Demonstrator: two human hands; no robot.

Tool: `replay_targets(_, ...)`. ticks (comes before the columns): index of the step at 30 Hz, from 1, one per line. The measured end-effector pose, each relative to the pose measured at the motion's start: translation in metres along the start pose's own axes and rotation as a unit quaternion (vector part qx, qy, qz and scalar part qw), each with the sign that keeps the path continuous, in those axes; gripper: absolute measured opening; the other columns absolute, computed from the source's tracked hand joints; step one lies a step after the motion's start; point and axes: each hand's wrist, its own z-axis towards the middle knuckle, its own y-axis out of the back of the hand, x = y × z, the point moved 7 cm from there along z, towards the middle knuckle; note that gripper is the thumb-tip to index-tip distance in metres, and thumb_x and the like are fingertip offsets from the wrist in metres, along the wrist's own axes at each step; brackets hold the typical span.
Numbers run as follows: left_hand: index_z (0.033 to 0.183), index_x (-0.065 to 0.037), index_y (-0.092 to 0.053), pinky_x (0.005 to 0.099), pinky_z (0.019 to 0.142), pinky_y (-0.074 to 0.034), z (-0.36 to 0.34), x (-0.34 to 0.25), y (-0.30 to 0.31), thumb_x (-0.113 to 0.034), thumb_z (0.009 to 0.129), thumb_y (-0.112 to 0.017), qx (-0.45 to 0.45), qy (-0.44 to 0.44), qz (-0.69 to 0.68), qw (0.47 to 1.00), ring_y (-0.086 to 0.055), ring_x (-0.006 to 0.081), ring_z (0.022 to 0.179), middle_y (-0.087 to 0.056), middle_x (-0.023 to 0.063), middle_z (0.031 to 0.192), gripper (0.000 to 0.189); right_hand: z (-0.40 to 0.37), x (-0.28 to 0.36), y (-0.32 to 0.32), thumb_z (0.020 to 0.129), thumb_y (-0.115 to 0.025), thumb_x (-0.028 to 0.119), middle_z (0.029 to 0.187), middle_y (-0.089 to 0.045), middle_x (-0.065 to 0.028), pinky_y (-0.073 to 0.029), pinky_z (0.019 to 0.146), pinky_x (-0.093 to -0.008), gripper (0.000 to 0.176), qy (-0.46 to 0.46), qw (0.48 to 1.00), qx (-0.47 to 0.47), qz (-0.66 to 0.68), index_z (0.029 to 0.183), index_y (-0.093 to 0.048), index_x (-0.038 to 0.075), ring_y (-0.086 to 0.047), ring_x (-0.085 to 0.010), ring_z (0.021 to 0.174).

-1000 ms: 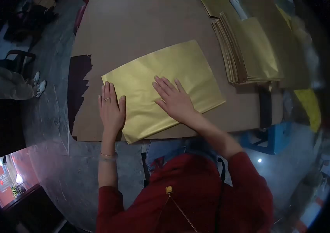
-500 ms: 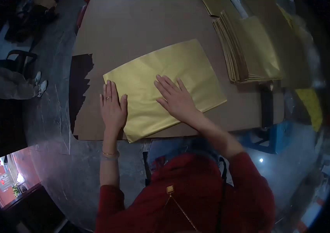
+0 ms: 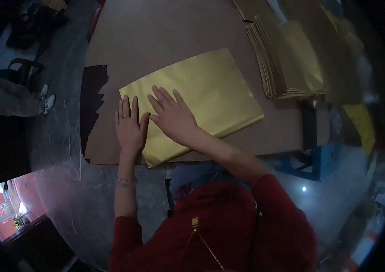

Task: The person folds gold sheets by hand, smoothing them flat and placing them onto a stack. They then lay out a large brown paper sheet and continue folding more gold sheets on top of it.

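A gold sheet (image 3: 215, 90) lies at a slant on the brown table (image 3: 169, 27), its lower left corner at the table's near edge. My left hand (image 3: 130, 129) rests flat at the sheet's left edge, fingers pointing away from me and a ring on one finger. Flat on the left part of the sheet, with its fingers spread, is my right hand (image 3: 174, 117). The tip of its thumb is close to my left thumb. Neither hand grips anything.
A stack of folded gold sheets (image 3: 287, 68) sits at the table's right side. A dark torn-edged patch (image 3: 93, 99) marks the left side. Below the right edge stands a blue stool (image 3: 321, 163). At far left are a person's legs (image 3: 20, 97) and a chair (image 3: 24, 65).
My right hand has slid left across the gold sheet, closer to my left hand. The creases at the sheet's middle look smoother. My left hand has hardly moved.
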Motion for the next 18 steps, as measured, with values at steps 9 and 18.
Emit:
replay_targets(9,0.144,-0.013,-0.034,0.0470,0.111,-0.022,0.000,-0.001,0.002,-0.044,0.093,-0.047,-0.004,0.001,-0.002,1.000,-0.025,0.0296,0.139,-0.027,0.0127,0.151,0.061,-0.013,-0.006,-0.020,0.096,-0.041,0.043,0.150,-0.028,-0.0091,-0.022,0.110,-0.0512,0.055,-0.021,0.999,-0.005,0.024,0.140,-0.038,0.011,-0.027,-0.0222,0.139)
replay_targets(18,0.142,-0.011,-0.036,0.0465,0.112,-0.021,0.001,-0.003,0.004,-0.043,0.093,-0.046,-0.008,-0.001,0.000,1.000,-0.026,0.0302,0.139,-0.028,0.0132,0.150,0.060,-0.046,-0.052,0.002,0.095,-0.043,0.040,0.150,-0.030,-0.0051,-0.022,0.110,-0.0496,0.055,-0.089,0.995,-0.006,0.032,0.141,-0.036,0.011,-0.030,-0.0201,0.137)
